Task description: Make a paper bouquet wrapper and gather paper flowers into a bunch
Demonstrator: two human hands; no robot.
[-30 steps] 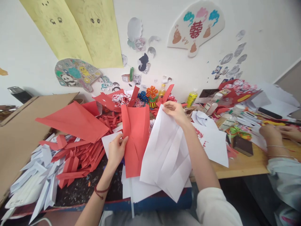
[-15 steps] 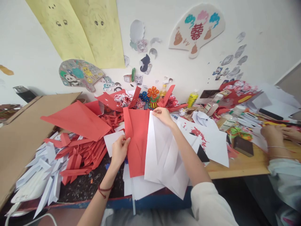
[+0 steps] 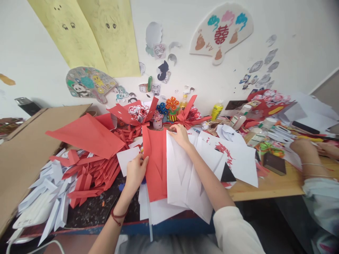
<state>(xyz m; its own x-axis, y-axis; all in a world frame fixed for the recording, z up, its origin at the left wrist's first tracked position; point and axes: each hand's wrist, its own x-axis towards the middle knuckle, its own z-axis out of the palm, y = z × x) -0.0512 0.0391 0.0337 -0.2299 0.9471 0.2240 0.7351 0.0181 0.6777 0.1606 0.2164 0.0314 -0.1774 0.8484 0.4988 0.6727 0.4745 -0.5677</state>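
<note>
A folded sheet of paper, red on its left part (image 3: 158, 165) and white on its right part (image 3: 178, 176), stands before me in the middle of the desk. My left hand (image 3: 136, 171) pinches its left red edge between thumb and fingers. At the top, near where red meets white, the fingers of my right hand (image 3: 181, 135) are closed on the paper's upper edge. Creases run down both parts. Under it lie loose white sheets (image 3: 161, 211), and a thin pale strip (image 3: 150, 222) hangs over the desk's front edge.
Folded red strips (image 3: 92, 176) and white strips (image 3: 57, 197) are heaped on the left, beside cardboard (image 3: 29, 151). Paper bouquets (image 3: 140, 113) stand behind. Bottles (image 3: 241, 116) and scraps crowd the right, where another person's hands (image 3: 307, 150) rest at the wooden desk (image 3: 265, 188).
The paper has shifted slightly down and to the right, and its white part has swung right. My right hand has come down a little at the top edge. The left hand keeps its grip.
</note>
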